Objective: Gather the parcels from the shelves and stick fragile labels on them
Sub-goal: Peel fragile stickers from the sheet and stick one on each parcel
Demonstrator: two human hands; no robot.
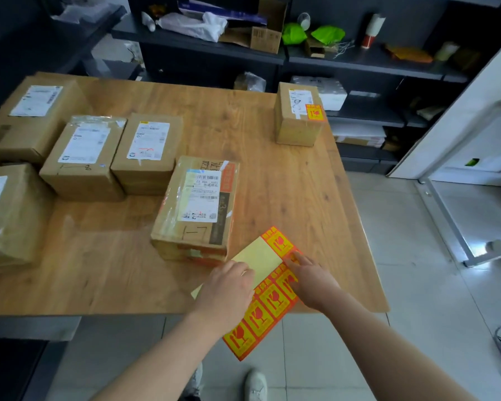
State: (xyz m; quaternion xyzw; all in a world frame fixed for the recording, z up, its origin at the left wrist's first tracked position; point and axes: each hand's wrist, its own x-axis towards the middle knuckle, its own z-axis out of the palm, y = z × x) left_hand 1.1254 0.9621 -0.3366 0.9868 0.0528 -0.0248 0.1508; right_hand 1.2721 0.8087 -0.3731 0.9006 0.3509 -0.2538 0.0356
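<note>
currently i see the sheet of fragile labels [268, 302] in the lower centre of the frame. it lies slantwise across the near edge of the wooden table [287, 175], and its lower end hangs past that edge. part of the sheet is bare pale backing; the rest carries orange and yellow labels. the left hand [229, 290] rests on the bare backing, fingers relaxed and gripping nothing. the right hand [313, 280], just right of it, lays a straight forefinger [300, 259] on one label near the sheet's upper end, closed on nothing. just above the sheet sits a taped parcel [197, 209] with a white shipping slip. four more parcels [81, 157] cluster at the left of the frame. a lone parcel [297, 123] stands apart at upper right of centre, an orange sticker [315, 112] on its top corner. dark shelves [359, 62] of packages fill the top.
</note>
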